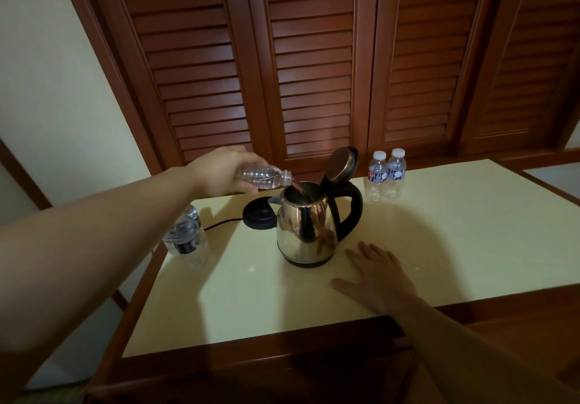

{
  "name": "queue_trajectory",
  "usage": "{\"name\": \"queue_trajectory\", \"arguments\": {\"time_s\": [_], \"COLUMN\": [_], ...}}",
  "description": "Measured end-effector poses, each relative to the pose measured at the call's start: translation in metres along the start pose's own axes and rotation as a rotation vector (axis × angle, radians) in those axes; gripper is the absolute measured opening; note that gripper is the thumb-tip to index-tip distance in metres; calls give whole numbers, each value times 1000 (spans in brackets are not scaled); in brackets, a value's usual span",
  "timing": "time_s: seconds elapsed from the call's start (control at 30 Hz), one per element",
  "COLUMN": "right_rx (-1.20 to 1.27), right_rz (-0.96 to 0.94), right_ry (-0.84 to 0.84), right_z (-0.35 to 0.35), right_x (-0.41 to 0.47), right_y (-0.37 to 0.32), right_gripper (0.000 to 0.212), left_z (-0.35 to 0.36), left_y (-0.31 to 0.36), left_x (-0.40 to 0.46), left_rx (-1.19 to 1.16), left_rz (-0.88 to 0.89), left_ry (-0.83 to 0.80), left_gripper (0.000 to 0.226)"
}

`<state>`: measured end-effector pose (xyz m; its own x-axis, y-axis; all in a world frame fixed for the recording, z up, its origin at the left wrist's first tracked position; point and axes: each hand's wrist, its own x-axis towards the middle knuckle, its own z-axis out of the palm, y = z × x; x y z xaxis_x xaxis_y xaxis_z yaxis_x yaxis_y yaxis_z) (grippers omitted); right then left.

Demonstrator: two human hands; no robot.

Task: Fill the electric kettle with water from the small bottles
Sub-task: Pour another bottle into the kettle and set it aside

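A steel electric kettle (306, 231) with a black handle stands mid-table, its lid (340, 165) flipped up. My left hand (224, 173) grips a small clear bottle (265, 177), tipped on its side with the neck over the kettle's mouth; water runs into the kettle. My right hand (378, 275) lies flat and open on the tabletop, just right of the kettle's foot. Two capped small bottles (386, 174) stand upright at the back right. Another small bottle (185, 237) stands at the left edge, partly hidden by my forearm.
The kettle's black base (259, 213) with its cord sits behind and left of the kettle. The cream tabletop (455, 240) has a wooden rim. Louvred wooden doors (314, 74) rise right behind the table; a pale wall is at the left.
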<state>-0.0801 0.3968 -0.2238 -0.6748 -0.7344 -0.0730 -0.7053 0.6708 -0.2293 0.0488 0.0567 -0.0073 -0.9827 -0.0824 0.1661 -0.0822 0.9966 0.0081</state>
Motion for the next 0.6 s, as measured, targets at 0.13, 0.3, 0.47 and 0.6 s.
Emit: {"name": "queue_trajectory", "arguments": {"time_s": [0.13, 0.3, 0.47, 0.6], "right_rx": [-6, -8, -9, 4], "right_rz": [9, 18, 17, 21], "right_ry": [2, 6, 9, 9], "right_z": [0, 0, -1, -3], "right_x": [0, 1, 0, -2], "right_y": [0, -1, -2, -3], "right_gripper": [105, 105, 104, 101], "left_z": [-4, -11, -15, -17], "left_y": [0, 3, 7, 10], "left_x": [2, 6, 11, 14], "left_rx": [7, 42, 75, 105], "left_rz": [-3, 32, 48, 66], "left_ry": [-11, -35, -47, -69], "left_gripper": [65, 65, 65, 66]}}
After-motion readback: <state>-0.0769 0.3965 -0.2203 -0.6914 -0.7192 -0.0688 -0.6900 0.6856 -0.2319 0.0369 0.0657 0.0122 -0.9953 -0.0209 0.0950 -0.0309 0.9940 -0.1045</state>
